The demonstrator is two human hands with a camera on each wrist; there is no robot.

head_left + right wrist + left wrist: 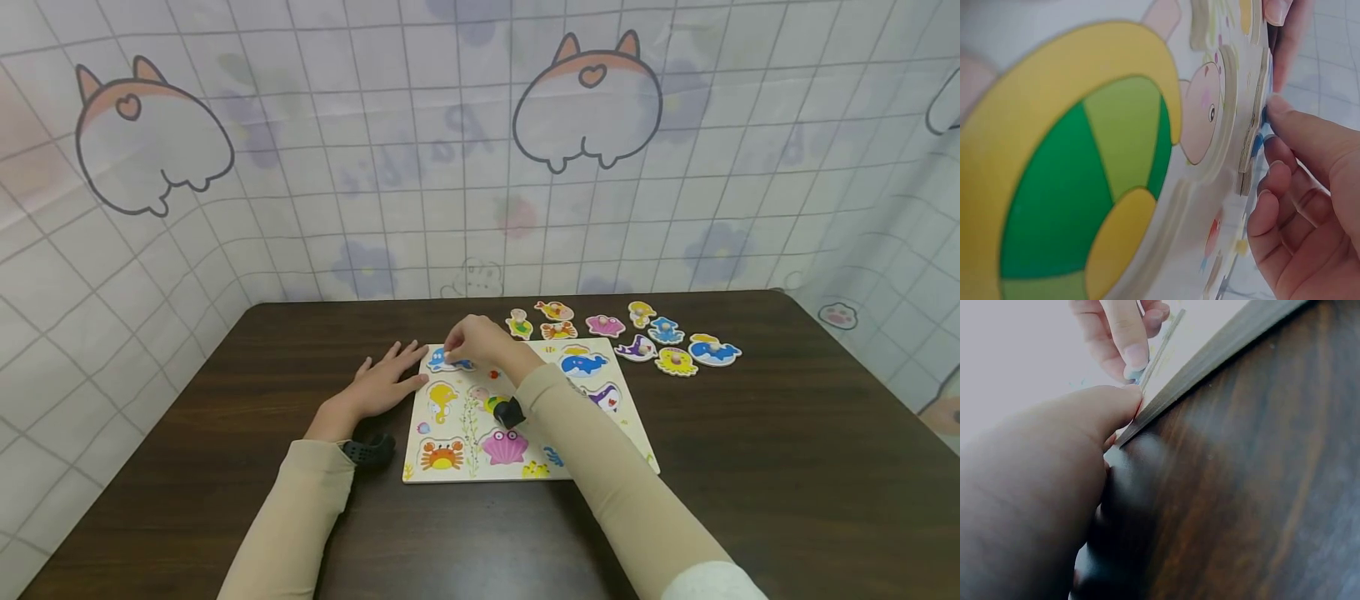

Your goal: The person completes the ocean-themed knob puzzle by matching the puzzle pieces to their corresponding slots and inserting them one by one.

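A pale puzzle board (457, 423) printed with sea animals lies flat on the dark wooden table. Over its far left corner, my right hand (480, 340) pinches a small blue knob (1264, 115) on a puzzle piece (1254, 119) between thumb and fingers. That piece sits slightly proud of the board; its blue picture (448, 361) is partly covered by the hand. My left hand (381, 387) rests at the board's left side with fingers spread and straight. In the left wrist view its thumb (1116, 403) touches the board's edge, close to the right hand (1125, 337).
Several loose knobbed pieces lie beyond and right of the board, among them a crab (558, 330), a pink shell (605, 326), a whale (714, 350) and a yellow piece (677, 362). A patterned curtain (420, 242) hangs behind the table (750, 467).
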